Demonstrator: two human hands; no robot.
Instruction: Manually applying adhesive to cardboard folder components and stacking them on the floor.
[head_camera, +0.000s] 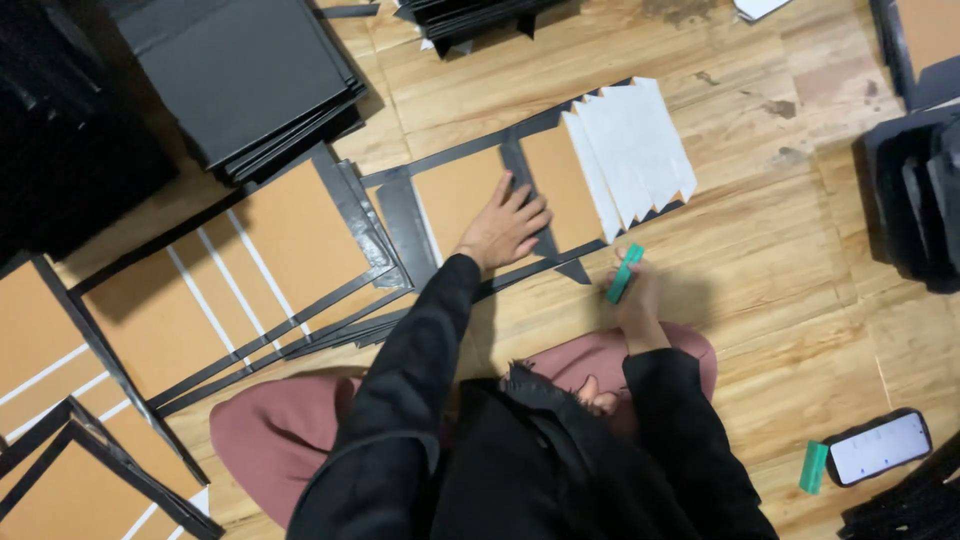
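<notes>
**Pressing a box blank flat, green scraper in the other hand**

Pressing down with spread fingers, the left hand (505, 228) lies open and flat on the unfolded box blank (470, 195) – brown card panels edged in black – that rests on the floor straight ahead of the person. The right hand (634, 298) is curled around a green scraper (625, 272), held just off the blank's near edge, beside a black pointed flap; how much of the tool sits inside the grip is hidden by the fingers. White paper strips (630, 150) fan out over the blank's right end, overlapping one another.

Much is cut off or hard to read. More flattened blanks (240, 270) with white stripes spread to the left and run out of the frame at the lower left corner. A stack of black sheets (250, 80) sits at the upper left, its far side lost in shadow; another dark pile at the top edge is only partly in view. Black shapes along the right edge are too dim to name.

The wooden floor (800, 250) is light plank, scuffed and stained in places. On it at the lower right lie a smartphone (880, 447) with a lit screen and, just beside it, a second green block (814, 467). The person sits on the floor in black sleeves – knees in dusty pink cloth.
</notes>
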